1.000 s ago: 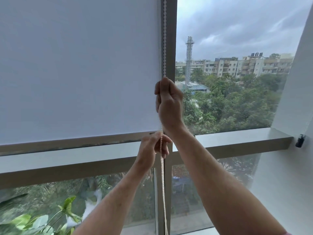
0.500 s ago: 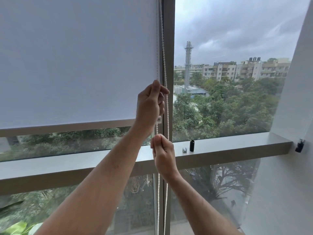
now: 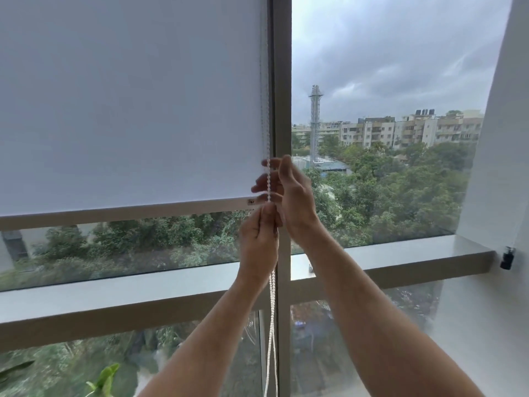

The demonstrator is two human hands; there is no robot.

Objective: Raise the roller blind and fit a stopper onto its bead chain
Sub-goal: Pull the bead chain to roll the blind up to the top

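Two hands: left hand (image 3: 257,239) pinching bead chain (image 3: 272,310) above grey sill (image 3: 400,259), right hand (image 3: 289,193) seemingly open.

Tall window (image 3: 372,81), grey ledge (image 3: 400,256), white wall (image 3: 492,196), seemingly overcast daylight

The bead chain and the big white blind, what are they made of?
The bead chain looks like white plastic: small glossy round beads strung in a line, though it could be coated metal. The roller blind looks like matte woven fabric: flat, even, no shine, with daylight glowing softly through it. Its bottom bar seems painted metal or plastic; I cannot tell which.
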